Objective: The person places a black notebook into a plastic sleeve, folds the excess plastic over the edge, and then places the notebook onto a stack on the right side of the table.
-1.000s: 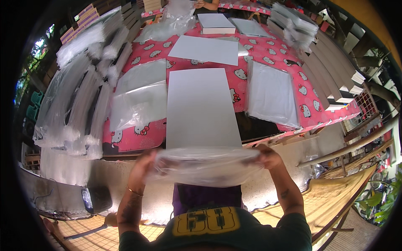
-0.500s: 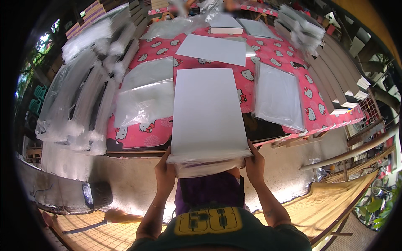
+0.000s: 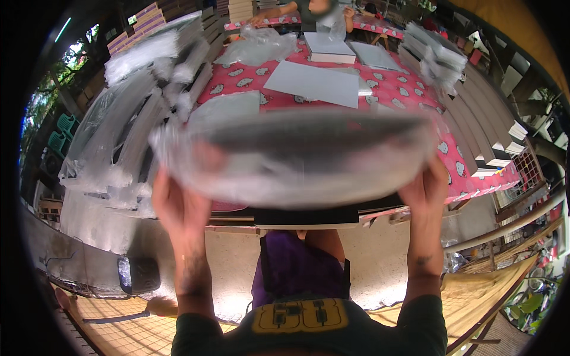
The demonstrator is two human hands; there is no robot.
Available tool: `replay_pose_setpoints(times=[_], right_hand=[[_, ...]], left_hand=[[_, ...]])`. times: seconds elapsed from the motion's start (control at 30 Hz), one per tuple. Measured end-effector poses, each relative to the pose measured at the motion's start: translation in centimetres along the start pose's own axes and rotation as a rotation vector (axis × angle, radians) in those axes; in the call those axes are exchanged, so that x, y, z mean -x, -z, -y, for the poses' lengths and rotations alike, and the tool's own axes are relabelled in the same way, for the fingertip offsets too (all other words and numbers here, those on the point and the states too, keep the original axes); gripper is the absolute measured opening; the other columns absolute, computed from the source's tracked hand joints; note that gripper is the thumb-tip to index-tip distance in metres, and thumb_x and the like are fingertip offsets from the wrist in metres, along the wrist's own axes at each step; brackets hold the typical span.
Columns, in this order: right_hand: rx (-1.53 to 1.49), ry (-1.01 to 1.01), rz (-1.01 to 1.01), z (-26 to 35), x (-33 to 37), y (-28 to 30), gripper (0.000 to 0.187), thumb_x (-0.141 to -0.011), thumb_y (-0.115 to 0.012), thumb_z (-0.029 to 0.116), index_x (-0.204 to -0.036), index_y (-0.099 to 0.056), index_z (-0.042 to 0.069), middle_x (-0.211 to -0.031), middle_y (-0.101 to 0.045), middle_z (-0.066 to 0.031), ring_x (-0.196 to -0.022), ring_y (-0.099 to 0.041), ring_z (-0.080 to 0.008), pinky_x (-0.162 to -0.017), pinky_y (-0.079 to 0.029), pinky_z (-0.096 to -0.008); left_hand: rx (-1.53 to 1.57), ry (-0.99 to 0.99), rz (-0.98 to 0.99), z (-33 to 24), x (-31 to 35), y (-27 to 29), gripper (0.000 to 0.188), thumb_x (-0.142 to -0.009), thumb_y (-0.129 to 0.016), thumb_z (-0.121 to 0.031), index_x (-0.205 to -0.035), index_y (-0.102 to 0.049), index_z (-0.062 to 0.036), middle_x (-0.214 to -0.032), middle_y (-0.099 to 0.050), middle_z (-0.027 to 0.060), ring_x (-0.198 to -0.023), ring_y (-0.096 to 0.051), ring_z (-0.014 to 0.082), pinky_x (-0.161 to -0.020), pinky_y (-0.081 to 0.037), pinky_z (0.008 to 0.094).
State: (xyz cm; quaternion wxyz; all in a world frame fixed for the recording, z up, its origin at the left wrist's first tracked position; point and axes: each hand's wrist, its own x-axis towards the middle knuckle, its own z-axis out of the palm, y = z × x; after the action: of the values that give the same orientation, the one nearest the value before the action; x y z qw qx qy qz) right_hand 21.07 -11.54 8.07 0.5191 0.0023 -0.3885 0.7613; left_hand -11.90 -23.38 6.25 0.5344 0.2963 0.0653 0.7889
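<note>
A clear plastic bag [image 3: 297, 172], smeared by motion, is stretched wide between my hands above the near table edge. My left hand [image 3: 184, 202] grips its left end, and my right hand [image 3: 424, 184] has the right end. Grey and white tones show through the film; whether a sheet is inside I cannot tell. Below it, a black flat board [image 3: 306, 218] with a pale front edge lies at the table's near edge. Farther back, a loose white sheet [image 3: 314, 83] lies at an angle. Left of that, a clear plastic sleeve [image 3: 228, 108] is partly hidden behind the bag.
The table has a pink patterned cover [image 3: 237, 80]. Plastic-wrapped stacks [image 3: 113, 130] rise on the left, and long bundles [image 3: 484, 118] line the right. A white stack [image 3: 329, 47] and crumpled plastic [image 3: 255, 46] lie at the back. Beyond, a person [image 3: 314, 13] handles plastic.
My hands have spread apart and moved up and forward, with the plastic now stretched wide. The white sheet upright before me no longer shows. The person at the back is more in view.
</note>
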Motion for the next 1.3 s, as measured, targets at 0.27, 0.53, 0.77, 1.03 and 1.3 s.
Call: replay_pose_setpoints(times=[0.27,0.53,0.77,1.03,1.3], right_hand=[[-0.121,-0.089,-0.260,-4.2,-10.3,7.8,0.034,-0.093,-0.056,0.025,-0.122,-0.052,0.008,-0.118,-0.060,-0.0080,-0.112,-0.054,-0.0220,-0.100,-0.040,-0.0427],[0.080,-0.300,-0.510,-13.4,-5.3,23.8,0.020,-0.089,-0.061,0.019,-0.106,-0.059,0.008,-0.097,-0.064,-0.0067,-0.101,-0.058,-0.0227,-0.098,-0.042,-0.0455],[1.028,0.117,-0.294,-12.0,-5.1,17.1,0.020,-0.090,-0.058,0.016,-0.104,-0.058,0.001,-0.082,-0.056,-0.0032,-0.081,-0.056,-0.0137,-0.077,-0.046,-0.0272],[0.588,0.477,-0.452,-5.3,-3.4,15.1,0.028,-0.097,-0.049,0.031,-0.102,-0.058,0.005,-0.095,-0.059,-0.0002,-0.087,-0.055,-0.0091,-0.080,-0.048,-0.0285],[0.066,0.864,-0.819,1.6,-3.1,16.0,0.024,-0.095,-0.050,0.016,-0.113,-0.050,0.001,-0.112,-0.058,-0.0152,-0.100,-0.059,-0.0267,-0.088,-0.051,-0.0413]], left_hand=[[-0.002,0.096,-0.184,4.9,-10.9,7.2,0.024,-0.094,-0.049,-0.012,-0.114,-0.053,0.0010,-0.101,-0.063,0.0114,-0.094,-0.062,0.0231,-0.085,-0.050,0.0369],[-0.182,0.340,-0.490,9.9,-6.4,24.0,0.029,-0.091,-0.051,-0.010,-0.118,-0.052,0.0002,-0.109,-0.062,0.0104,-0.099,-0.060,0.0218,-0.094,-0.043,0.0384],[-1.316,-0.189,0.037,9.0,-7.0,11.8,0.035,-0.082,-0.070,-0.020,-0.107,-0.059,0.0013,-0.101,-0.061,0.0100,-0.095,-0.055,0.0144,-0.085,-0.041,0.0273],[-0.701,-0.271,0.002,12.2,-12.3,-1.8,0.038,-0.086,-0.067,-0.017,-0.116,-0.053,0.0002,-0.103,-0.062,0.0065,-0.094,-0.055,0.0131,-0.085,-0.042,0.0267],[-0.922,0.259,0.168,24.5,-12.0,-0.7,0.029,-0.093,-0.056,-0.028,-0.102,-0.057,-0.0006,-0.090,-0.065,0.0093,-0.075,-0.061,0.0130,-0.069,-0.049,0.0258]])
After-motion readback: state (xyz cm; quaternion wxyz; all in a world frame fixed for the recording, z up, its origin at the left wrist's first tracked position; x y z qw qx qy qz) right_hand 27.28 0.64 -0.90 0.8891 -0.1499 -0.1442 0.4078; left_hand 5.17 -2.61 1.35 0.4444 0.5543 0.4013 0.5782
